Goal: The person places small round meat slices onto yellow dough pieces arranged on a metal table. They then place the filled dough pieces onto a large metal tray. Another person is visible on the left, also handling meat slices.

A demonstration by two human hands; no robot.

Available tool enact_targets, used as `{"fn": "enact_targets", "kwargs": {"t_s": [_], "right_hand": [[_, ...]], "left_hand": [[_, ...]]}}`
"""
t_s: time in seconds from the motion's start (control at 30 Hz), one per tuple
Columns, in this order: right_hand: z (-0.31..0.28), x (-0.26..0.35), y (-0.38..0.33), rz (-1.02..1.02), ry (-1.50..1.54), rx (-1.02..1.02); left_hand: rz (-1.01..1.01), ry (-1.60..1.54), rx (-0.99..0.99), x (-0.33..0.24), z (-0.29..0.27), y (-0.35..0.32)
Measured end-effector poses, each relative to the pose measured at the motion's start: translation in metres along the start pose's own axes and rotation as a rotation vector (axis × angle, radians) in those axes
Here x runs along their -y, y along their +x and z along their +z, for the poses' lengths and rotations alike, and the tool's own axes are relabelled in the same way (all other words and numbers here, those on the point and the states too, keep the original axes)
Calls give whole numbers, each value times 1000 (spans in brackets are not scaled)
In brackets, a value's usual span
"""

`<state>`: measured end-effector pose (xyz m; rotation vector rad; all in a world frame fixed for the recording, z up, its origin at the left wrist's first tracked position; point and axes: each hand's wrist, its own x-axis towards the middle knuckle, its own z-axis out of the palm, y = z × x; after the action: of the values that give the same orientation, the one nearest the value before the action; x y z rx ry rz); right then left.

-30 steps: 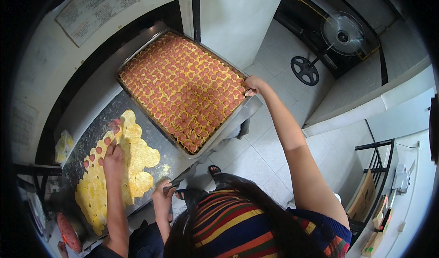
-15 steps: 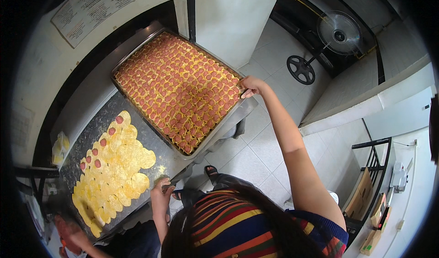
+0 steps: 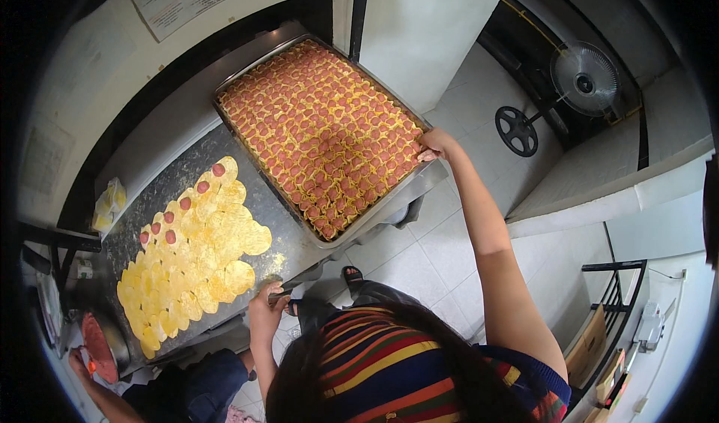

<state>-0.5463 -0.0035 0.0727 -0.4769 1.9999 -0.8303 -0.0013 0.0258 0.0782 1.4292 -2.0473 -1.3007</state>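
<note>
Baking tray (image 3: 328,244), large, metal and rectangular, is seen straight ahead of the person, at the far right end of a dark metal worktop (image 3: 204,150). Its long axis is slanted from the upper left down to the lower right, so that one short end is turned toward the person. The right hand (image 3: 438,144) is the nearer one: it is stretched out at arm's length and placed on the right corner of the short end, with the rim apparently gripped between thumb and curled fingers; what is done by the fingertips underneath is hidden. From there the tray is spread away to the left. The left hand (image 3: 268,303) is held lower and closer to the body, at the worktop's near edge, apart from the tray's nearest corner; its fingers are bent, but whether anything is pinched cannot be told. The tray is filled edge to edge with rows of small pink-red discs (image 3: 296,112), ringed by ruffled yellow pieces, and a darker patch is cast over its middle. Beside it, to the left, overlapping flat yellow rounds (image 3: 198,251) are laid out, a few topped with red discs (image 3: 171,237).
</note>
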Motion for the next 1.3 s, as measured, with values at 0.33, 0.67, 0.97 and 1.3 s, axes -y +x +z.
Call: {"fn": "enact_targets", "kwargs": {"t_s": [0.33, 0.67, 0.97, 1.3], "right_hand": [[-10, 1, -11, 6, 7, 81], [-12, -10, 19, -14, -46, 13], [-11, -17, 24, -227, -356, -223], [74, 57, -19, -768, -17, -326]], "left_hand": [[-19, -10, 42, 3, 3, 6], [-84, 37, 29, 13, -2, -3], [-14, 49, -1, 8, -3, -6], [-62, 83, -59, 4, -13, -13]]}}
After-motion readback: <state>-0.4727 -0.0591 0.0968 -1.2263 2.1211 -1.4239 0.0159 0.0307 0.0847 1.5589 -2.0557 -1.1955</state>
